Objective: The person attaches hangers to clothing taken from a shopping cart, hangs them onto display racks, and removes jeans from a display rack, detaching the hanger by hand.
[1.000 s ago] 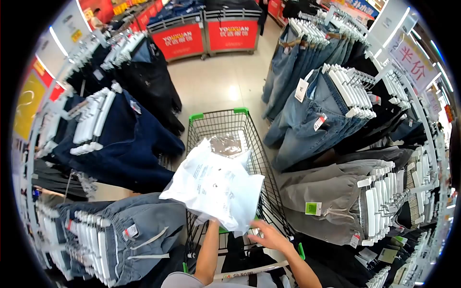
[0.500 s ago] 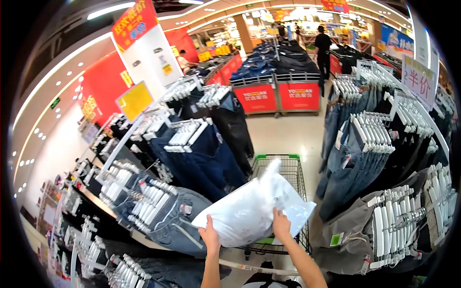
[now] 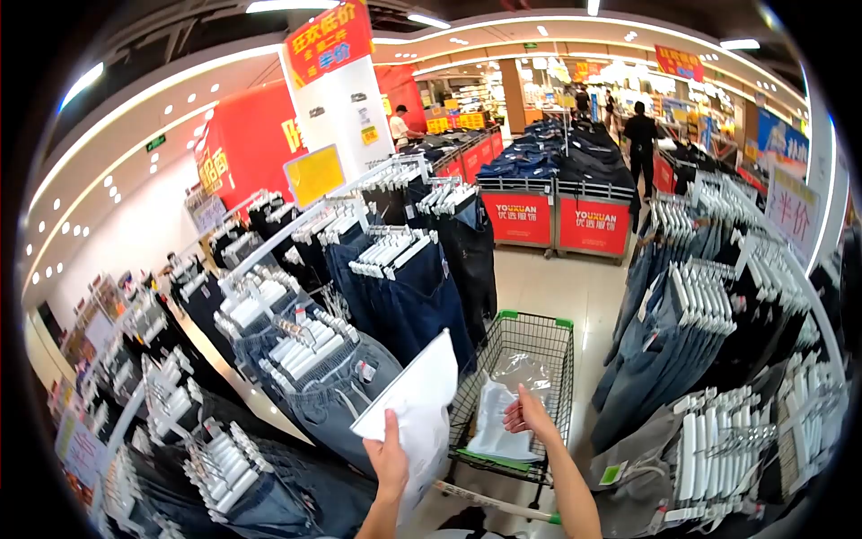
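Observation:
My left hand (image 3: 388, 456) grips a white plastic bag (image 3: 420, 409) by its near edge, thumb on the side facing me. The bag is raised and tilted, left of the shopping cart (image 3: 567, 359). Over the cart basket my right hand (image 3: 525, 415) is raised with its fingers apart and nothing in it. Below and beside it, a white package (image 3: 499, 424) lies in the basket, with clear crinkled plastic (image 3: 523, 370) at its far end.
Racks of jeans (image 3: 431, 305) and grey trousers (image 3: 346, 382) line the left. More jeans (image 3: 660, 346) and grey trousers (image 3: 639, 454) hang at the right. Red-fronted bins (image 3: 593, 225) stand ahead, with a person in black (image 3: 640, 144) beside them. Pale floor (image 3: 561, 289) runs between the racks.
The white bag has moved left and tilted up, held now by my left hand alone. My right hand has let go of it. The package in the basket has come into view.

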`<state>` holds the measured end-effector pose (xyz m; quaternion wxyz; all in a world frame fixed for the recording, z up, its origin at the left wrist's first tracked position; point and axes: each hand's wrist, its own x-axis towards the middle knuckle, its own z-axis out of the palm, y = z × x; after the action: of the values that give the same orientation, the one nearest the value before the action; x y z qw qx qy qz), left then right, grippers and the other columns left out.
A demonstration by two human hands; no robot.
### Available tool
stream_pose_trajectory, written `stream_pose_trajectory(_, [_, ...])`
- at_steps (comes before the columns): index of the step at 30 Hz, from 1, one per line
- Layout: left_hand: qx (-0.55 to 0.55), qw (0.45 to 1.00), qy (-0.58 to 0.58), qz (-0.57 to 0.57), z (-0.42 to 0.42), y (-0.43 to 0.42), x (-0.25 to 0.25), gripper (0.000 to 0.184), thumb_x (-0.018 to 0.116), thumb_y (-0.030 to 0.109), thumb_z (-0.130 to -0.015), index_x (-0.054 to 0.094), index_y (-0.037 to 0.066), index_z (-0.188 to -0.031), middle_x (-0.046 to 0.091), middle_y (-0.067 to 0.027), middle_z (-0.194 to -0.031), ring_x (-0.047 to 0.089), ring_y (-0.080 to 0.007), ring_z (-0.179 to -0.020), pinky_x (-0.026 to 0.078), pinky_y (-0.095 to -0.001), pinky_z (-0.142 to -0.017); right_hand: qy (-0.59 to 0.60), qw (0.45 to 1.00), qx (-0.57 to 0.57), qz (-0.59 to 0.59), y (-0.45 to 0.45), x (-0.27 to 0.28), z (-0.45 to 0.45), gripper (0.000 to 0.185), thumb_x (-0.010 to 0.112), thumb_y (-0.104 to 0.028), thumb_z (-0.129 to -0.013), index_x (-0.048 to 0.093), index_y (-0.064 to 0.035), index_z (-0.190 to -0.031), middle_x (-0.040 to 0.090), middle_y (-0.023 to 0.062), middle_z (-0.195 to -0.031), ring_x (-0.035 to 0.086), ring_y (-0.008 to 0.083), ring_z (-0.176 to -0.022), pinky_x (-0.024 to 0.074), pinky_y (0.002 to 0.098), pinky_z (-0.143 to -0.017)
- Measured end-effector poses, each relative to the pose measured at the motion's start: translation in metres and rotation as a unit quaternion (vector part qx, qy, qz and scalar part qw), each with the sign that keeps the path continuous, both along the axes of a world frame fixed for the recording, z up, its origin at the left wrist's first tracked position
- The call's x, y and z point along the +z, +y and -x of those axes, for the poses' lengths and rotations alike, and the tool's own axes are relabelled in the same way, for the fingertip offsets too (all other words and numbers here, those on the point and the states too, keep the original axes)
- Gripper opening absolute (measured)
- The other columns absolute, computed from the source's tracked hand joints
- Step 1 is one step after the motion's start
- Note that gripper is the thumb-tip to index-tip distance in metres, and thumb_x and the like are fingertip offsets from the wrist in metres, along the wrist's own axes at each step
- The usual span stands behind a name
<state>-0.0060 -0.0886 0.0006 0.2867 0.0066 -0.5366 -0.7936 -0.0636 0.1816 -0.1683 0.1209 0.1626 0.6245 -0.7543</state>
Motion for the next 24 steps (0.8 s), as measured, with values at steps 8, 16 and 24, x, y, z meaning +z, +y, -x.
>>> stream_pose_trajectory(8, [-0.273, 0.956, -0.055, 0.091, 0.015, 0.07, -0.018, 0.018, 0.066, 0.013, -0.103, 0.075, -0.002, -0.107, 0.072, 0.0038, -0.09, 0.06, -0.0035, -0.076, 0.046, -0.0247, -0.063, 0.131, 0.985, -0.056, -0.095, 0.019, 0.133, -0.024, 0.079, 0.038, -0.069, -0.104, 0.064, 0.0056, -0.118, 0.072, 0.0171, -0.102, 0.073, 0.0223, -0.079, 0.0595, 0.033, -0.069])
stream_pose_trajectory(16, [-0.48, 0.775, 0.175, 0.373, -0.02, 0.119, -0.068, 0.07, 0.062, 0.006, -0.084, 0.052, 0.019, -0.152, 0.07, -0.0262, -0.088, 0.07, -0.0426, -0.073, 0.057, -0.048, -0.068, 0.049, 0.963, -0.014, -0.265, 0.034, 0.178, -0.005, 0.082, 0.062, -0.074, -0.089, 0.073, 0.0058, -0.106, 0.076, 0.018, -0.093, 0.075, 0.0202, -0.08, 0.0598, 0.0385, -0.071])
stream_pose_trajectory(24, [-0.511, 0.761, 0.15, 0.37, -0.013, 0.109, -0.081, 0.065, 0.067, 0.008, -0.083, 0.057, 0.018, -0.146, 0.07, -0.0246, -0.085, 0.07, -0.0421, -0.073, 0.057, -0.0481, -0.069, 0.02, 0.64, 0.033, -0.768, 0.03, 0.152, -0.054, 0.051, 0.077, -0.052, -0.083, 0.072, -0.0014, -0.084, 0.074, 0.0215, -0.09, 0.072, 0.04, -0.085, 0.0567, 0.0503, -0.074])
